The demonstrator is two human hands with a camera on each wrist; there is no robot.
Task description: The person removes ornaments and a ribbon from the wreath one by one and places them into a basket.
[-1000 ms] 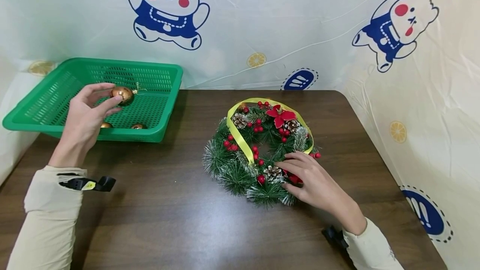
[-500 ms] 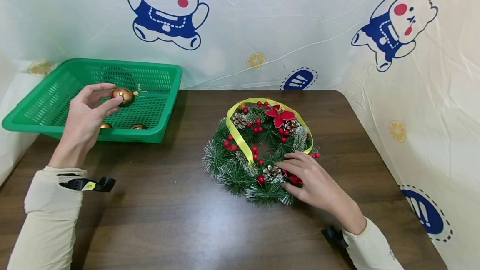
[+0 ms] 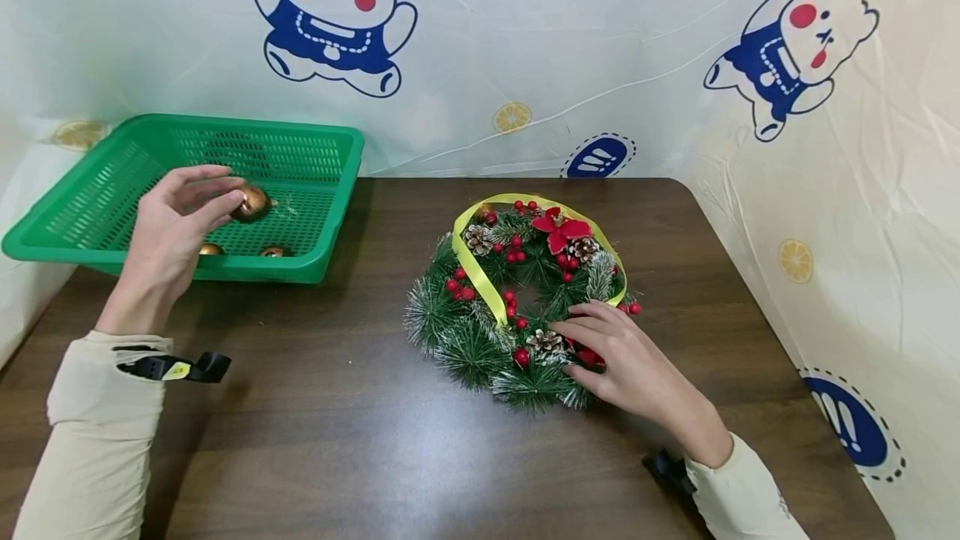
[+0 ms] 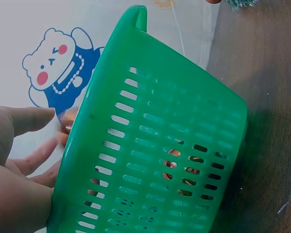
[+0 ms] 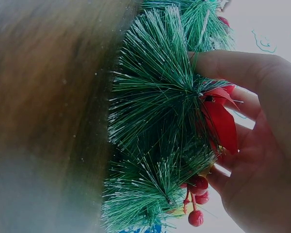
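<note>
Over the green basket (image 3: 225,269), the left hand (image 3: 176,219) has thumb and fingers spread apart. Just beyond the fingertips is a gold-brown Christmas ball (image 3: 255,203). In the left wrist view the ball (image 4: 68,124) is blurred, apart from the thumb and partly behind the basket's rim. The right hand (image 3: 618,361) holds the near right edge of a green Christmas wreath (image 3: 468,357), its thumb against the needles and its fingers curving past a red flower (image 5: 220,124). The wreath lies flat, carrying pinecones, red berries and a yellow ribbon (image 3: 483,286).
More gold balls (image 3: 276,252) lie in the basket, partly hidden by its front wall. The basket stands at the back left of the brown table (image 3: 360,440). A white sheet (image 3: 480,40) with printed bears hangs behind and along the right side.
The left fingers have let go of the Christmas ball, which has dropped slightly to the right and down. The right hand and the wreath stay as they were.
</note>
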